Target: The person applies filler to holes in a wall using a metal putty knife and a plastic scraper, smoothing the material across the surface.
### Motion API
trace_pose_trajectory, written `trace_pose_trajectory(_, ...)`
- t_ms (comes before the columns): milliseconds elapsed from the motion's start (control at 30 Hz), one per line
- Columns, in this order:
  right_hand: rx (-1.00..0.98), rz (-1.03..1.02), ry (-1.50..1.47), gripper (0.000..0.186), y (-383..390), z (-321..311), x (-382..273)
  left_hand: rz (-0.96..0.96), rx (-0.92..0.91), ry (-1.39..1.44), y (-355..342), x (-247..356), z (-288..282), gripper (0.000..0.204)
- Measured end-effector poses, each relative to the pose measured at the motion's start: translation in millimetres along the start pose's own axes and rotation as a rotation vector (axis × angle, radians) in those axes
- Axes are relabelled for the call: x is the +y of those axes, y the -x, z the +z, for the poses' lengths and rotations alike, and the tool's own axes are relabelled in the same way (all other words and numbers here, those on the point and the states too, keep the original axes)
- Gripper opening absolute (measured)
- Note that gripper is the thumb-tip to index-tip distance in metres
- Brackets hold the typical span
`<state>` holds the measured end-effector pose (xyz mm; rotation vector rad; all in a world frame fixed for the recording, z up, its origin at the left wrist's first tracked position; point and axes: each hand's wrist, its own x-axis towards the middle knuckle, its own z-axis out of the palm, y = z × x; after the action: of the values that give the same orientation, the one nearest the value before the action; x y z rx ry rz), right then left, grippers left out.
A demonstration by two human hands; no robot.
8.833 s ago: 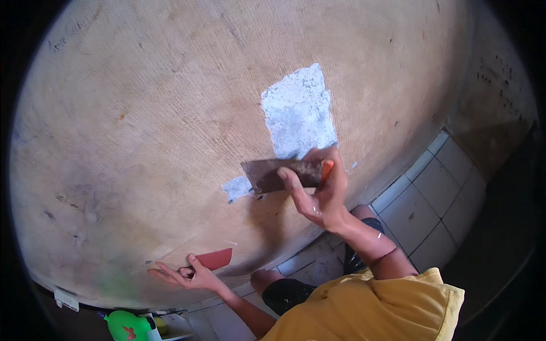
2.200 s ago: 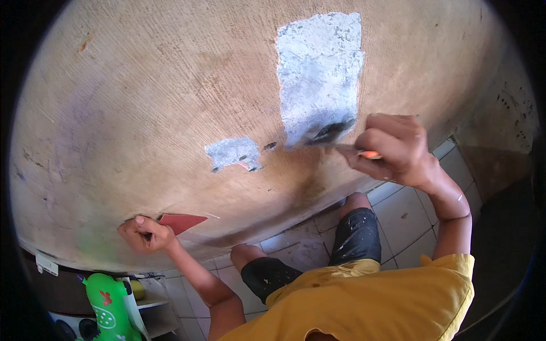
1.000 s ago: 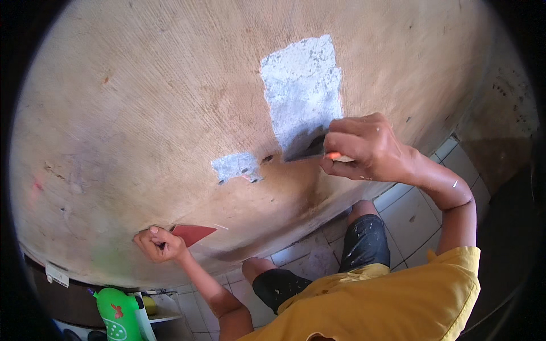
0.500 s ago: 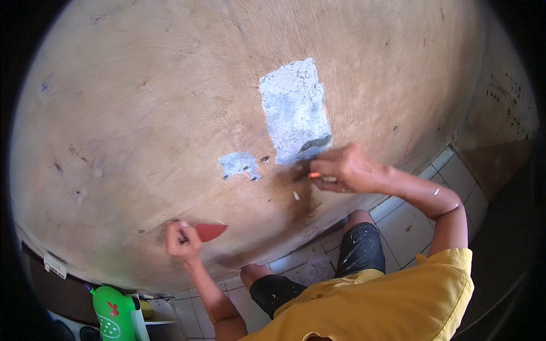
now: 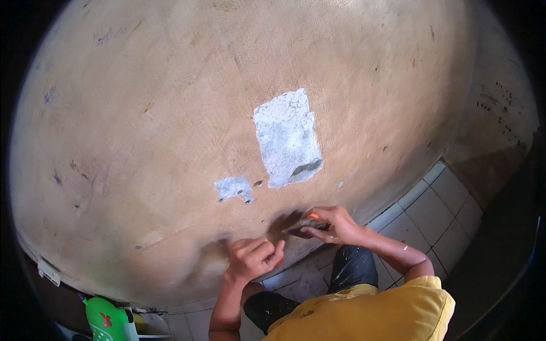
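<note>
My right hand (image 5: 336, 225) grips a putty knife (image 5: 307, 225) with an orange-tipped handle, its dark blade pointing left close to the lower wall. Just left of it, my left hand (image 5: 254, 258) is closed with the knuckles toward the wall. The red pointed scraper it held earlier is now hidden by the hand. Above both hands, the brown wall (image 5: 170, 131) carries a large whitish patch (image 5: 287, 136) with a dark grey streak near its bottom. A smaller whitish patch (image 5: 233, 186) with dark holes sits lower left of it.
White floor tiles (image 5: 435, 213) run along the foot of the wall. A side wall (image 5: 495, 131) meets it at the right. At lower left stand a green plastic thing (image 5: 105, 318) with a red mark and, above it, a white wall fitting (image 5: 48, 271).
My left hand has moved right, close to the right hand, and its red scraper has gone out of sight. My right hand has come down from the large patch. The view has shifted upward.
</note>
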<state>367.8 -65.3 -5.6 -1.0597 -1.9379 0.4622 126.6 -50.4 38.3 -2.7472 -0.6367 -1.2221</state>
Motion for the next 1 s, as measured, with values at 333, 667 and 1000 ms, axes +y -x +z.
trace_pose_trajectory(333, 0.707, 0.360, -0.688, 0.026, 27.6, -30.2, 10.8, -0.076, -0.256, 0.202, 55.4, 16.9, 71.1, 0.033)
trace_pose_trajectory(667, 0.750, 0.181, -1.017, 0.035, 15.6, -57.2, -14.4, -0.256, -0.691, 0.249, 152.3, -1.9, 65.2, 0.034)
trace_pose_trajectory(1000, 0.785, 0.202, -0.703, 0.021, -21.0, -22.5, -37.4, -0.543, -0.742, 0.231, 220.3, 17.5, 61.7, 0.032)
